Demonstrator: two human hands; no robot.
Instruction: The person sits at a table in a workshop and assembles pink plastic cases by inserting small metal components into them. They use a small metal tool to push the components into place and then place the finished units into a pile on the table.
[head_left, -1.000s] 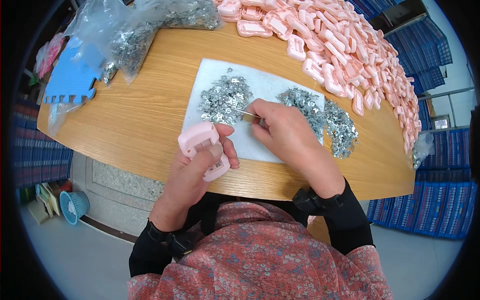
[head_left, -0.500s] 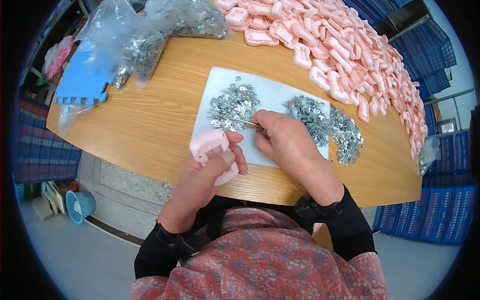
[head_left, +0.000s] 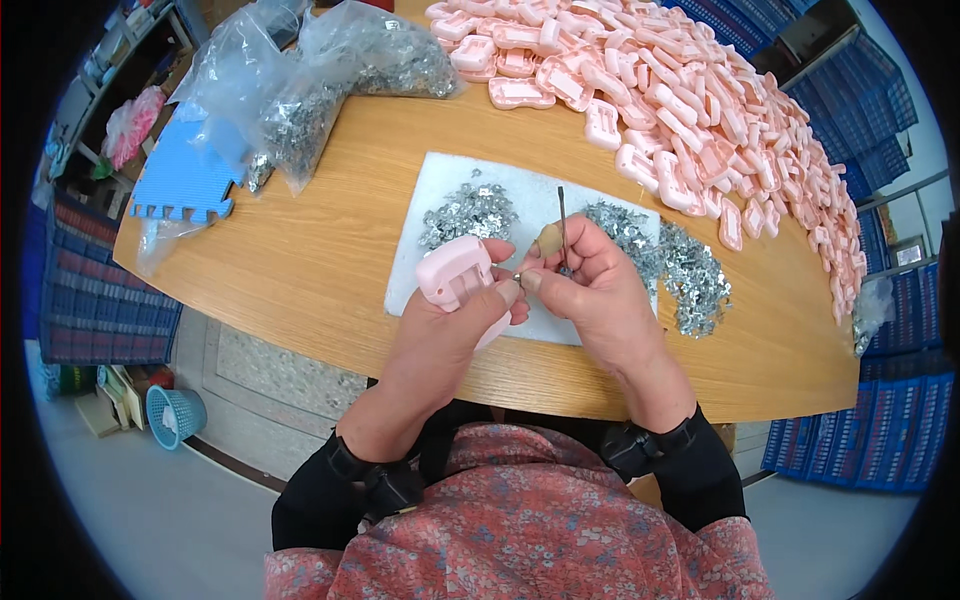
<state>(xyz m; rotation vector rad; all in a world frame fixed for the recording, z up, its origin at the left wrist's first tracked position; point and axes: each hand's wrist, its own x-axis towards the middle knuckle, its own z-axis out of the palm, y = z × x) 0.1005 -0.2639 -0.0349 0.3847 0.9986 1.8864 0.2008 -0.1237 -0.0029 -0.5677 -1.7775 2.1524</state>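
In my left hand (head_left: pixel 445 325) is a pink plastic casing (head_left: pixel 455 270), held tilted with its hollow side up, thumb across it. My right hand (head_left: pixel 605 295) is closed, with a thin dark metal rod-like tool (head_left: pixel 563 225) standing upright between its fingers. Its thumb and index finger meet my left thumb tip beside the casing, around a tiny metal piece (head_left: pixel 518 280) too small to make out. A tan cover (head_left: pixel 549 238) wraps one right fingertip. Below both hands, a white foam sheet (head_left: pixel 540 185) carries a left heap of small silver metal plates (head_left: pixel 470 215) and a right heap of silver parts (head_left: pixel 625 230).
More silver metal pieces (head_left: pixel 695 285) lie on the wooden table (head_left: pixel 330 230) right of the sheet. A large pile of pink casings (head_left: pixel 690 110) covers the far right. Plastic bags of metal parts (head_left: pixel 310 105) and a blue foam mat (head_left: pixel 185 175) sit far left.
My right hand has come off the left heap of plates and turned, its tool now pointing upward. My left hand has moved right with the casing, and the two hands now meet.
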